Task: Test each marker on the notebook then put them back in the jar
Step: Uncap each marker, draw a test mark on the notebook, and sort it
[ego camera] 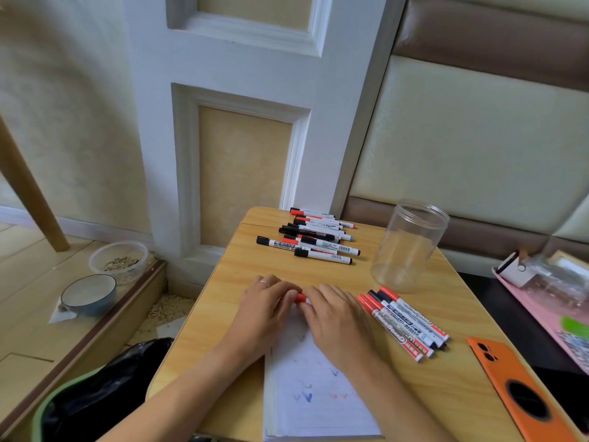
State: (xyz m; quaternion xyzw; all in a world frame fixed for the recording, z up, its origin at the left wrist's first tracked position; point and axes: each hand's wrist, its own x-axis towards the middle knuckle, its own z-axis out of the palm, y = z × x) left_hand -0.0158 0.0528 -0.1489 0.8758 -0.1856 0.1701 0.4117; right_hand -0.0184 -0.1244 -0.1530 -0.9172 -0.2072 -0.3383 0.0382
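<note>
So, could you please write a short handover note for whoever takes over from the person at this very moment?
Left hand and right hand both grip one red-capped whiteboard marker above the white lined notebook.
Clear plastic jar stands empty on the wooden table.
Done: several scribbles on the page; four markers lie beside the jar.
Left: the far pile of markers, then jar everything.

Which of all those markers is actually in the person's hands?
The red-capped marker pinched between left hand and right hand above the notebook; all others lie untouched.
</note>
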